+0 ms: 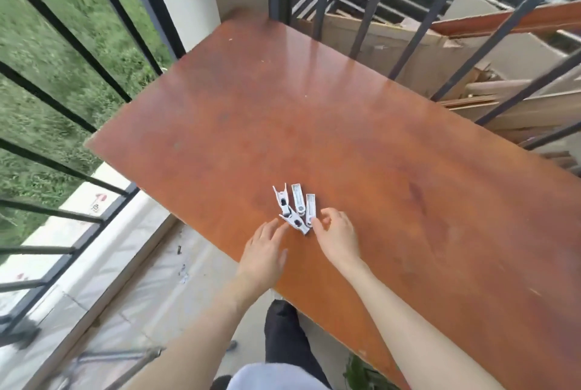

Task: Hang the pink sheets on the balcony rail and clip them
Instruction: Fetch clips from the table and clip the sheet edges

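Observation:
Several white clothes clips (295, 207) lie in a small cluster near the front edge of a reddish-brown wooden table (361, 125). My left hand (265, 251) is flat with fingers apart, its fingertips just touching the lowest clip (295, 222). My right hand (338, 234) reaches in from the right, its fingertips curled at the bottom end of the rightmost clip (310, 209). No pink sheet is in view. The black balcony rail (63, 169) runs along the left side.
Black railing bars (408, 43) also stand behind the table, with cardboard and wooden boards (503, 81) piled beyond them. Grass lies below on the left. A plastic-covered floor (141, 279) and my dark trouser leg (283, 336) are below the table edge.

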`<action>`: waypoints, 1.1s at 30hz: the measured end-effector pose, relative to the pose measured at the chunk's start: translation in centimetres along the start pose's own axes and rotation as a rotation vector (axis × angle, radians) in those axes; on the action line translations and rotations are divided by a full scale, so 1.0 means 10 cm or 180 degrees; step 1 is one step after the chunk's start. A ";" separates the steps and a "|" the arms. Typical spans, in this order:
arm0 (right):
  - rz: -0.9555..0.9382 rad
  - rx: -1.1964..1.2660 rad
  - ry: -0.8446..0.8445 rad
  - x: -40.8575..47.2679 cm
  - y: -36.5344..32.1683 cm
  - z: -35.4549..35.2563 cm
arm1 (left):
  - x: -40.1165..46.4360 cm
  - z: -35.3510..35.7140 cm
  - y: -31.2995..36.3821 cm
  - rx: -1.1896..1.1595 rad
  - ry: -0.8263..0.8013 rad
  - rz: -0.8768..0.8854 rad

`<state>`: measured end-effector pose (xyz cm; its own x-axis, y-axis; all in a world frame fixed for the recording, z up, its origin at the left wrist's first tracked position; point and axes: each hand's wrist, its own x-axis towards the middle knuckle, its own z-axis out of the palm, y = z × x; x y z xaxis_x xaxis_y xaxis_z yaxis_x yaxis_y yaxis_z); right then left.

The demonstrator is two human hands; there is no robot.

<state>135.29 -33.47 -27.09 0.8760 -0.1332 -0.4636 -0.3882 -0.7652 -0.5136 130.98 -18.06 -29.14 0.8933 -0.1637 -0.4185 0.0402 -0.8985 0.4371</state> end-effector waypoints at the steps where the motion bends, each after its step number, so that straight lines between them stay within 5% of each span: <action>1: 0.0048 0.0008 -0.0034 0.07 -0.01 0.02 | 0.04 0.03 0.00 0.0040 -0.0013 -0.0029; 10: 0.0661 0.0279 -0.0377 0.39 -0.01 0.09 | 0.01 0.24 -0.13 0.0515 -0.0110 -0.0206; 14: 0.0552 0.0064 0.0077 0.33 0.03 -0.05 | 0.02 0.19 -0.13 0.0415 -0.0377 -0.0210; 18: 0.0130 0.0714 0.0508 0.14 -0.14 -0.26 | -0.01 0.01 -0.09 -0.0330 -0.0465 -0.0385; 25: -0.0713 0.1072 -0.0334 -0.47 -0.90 0.01 | -0.90 -0.18 -0.40 -0.1237 0.0481 -0.0943; 33: -0.1493 0.1005 -0.1738 -1.69 -1.52 0.98 | -2.70 -0.04 -1.07 -0.1812 0.1959 -0.2245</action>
<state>123.59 -13.44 -18.52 0.7356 0.5504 -0.3948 -0.1473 -0.4389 -0.8864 106.56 -3.85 -22.23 0.6526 0.6873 -0.3190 0.6897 -0.3646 0.6255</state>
